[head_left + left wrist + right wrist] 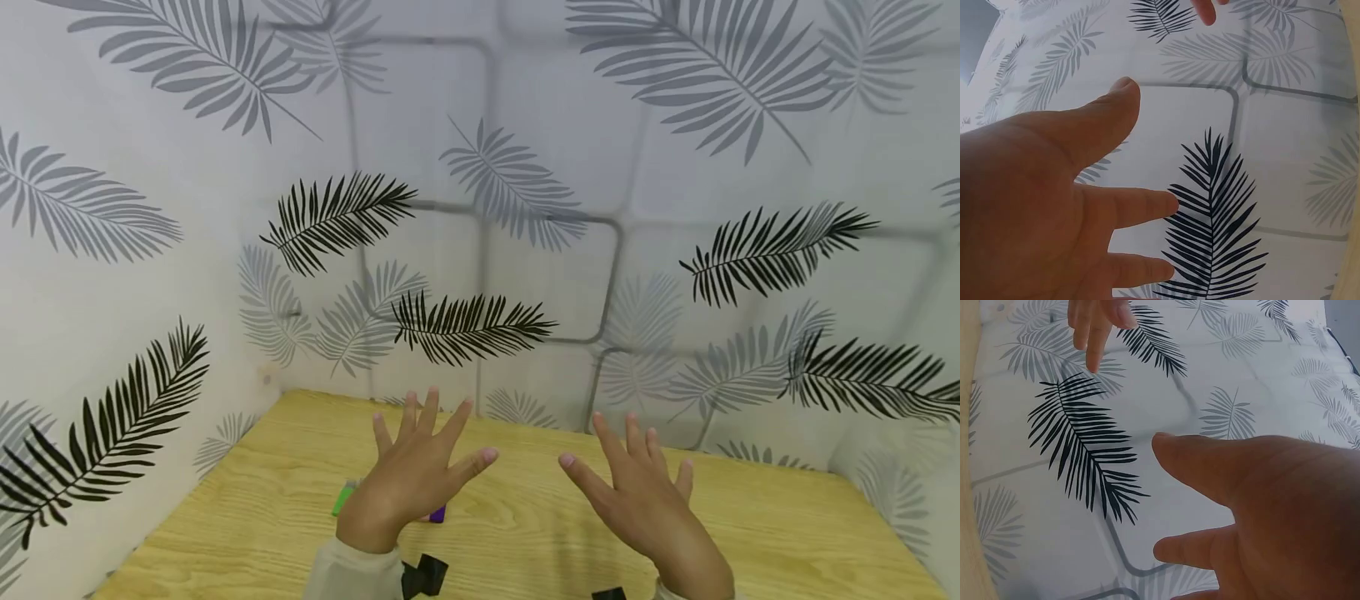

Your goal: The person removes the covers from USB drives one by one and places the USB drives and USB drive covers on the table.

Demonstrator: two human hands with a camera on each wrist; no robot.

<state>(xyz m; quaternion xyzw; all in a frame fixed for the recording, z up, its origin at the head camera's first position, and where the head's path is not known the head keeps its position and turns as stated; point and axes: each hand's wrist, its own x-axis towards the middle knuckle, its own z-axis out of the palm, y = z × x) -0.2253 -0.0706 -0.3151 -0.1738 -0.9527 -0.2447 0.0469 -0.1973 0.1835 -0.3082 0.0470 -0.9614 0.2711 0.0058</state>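
Green piece (342,500) and purple piece (438,515) lie partly hidden.

No text, label, brand, number or sign can be read on the wood-grain worktop (525,533), the green piece (342,500) and purple piece (438,514) toward its left edge, or the leaf-print backdrop (547,283).

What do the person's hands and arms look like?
The left hand and right hand are gloveless. The left sleeve is plain cream; only a pale sliver of the right sleeve shows. Beside each sleeve a small, blocky black piece is visible.
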